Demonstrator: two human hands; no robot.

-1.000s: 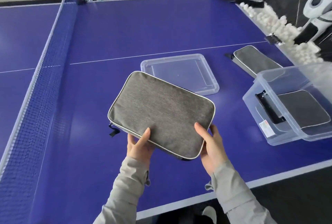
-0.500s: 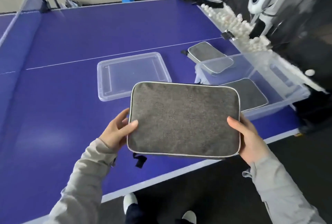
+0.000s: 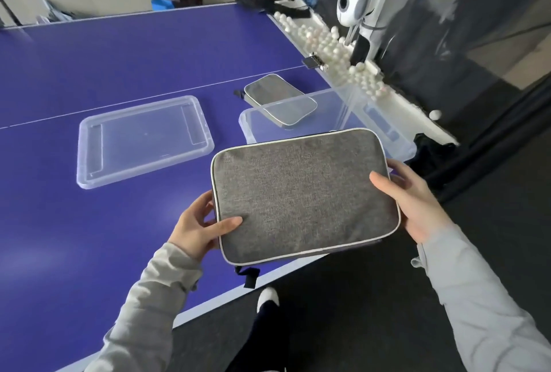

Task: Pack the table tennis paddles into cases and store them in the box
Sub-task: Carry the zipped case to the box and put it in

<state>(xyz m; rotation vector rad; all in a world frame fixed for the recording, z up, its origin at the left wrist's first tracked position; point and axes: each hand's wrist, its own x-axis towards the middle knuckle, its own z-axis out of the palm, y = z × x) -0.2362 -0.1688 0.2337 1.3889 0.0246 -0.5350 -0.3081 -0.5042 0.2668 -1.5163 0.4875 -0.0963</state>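
Head, left hand (image 3: pixel 196 228), right hand (image 3: pixel 417 201) gripping case (image 3: pixel 304 192), over table (image 3: pixel 89 222) edge

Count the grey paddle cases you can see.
2. The held case is gripped by the left hand and right hand, in front of the clear box. The other case lies on the table behind it. The held case hides part of the box; more may be inside.

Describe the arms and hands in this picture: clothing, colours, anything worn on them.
Both arms wear long light-grey sleeves of soft, creased fabric. The left sleeve and right sleeve each end in a cuff at the wrist. The left hand and right hand are bare: no gloves, rings or watch show. The sleeves carry no visible logos.
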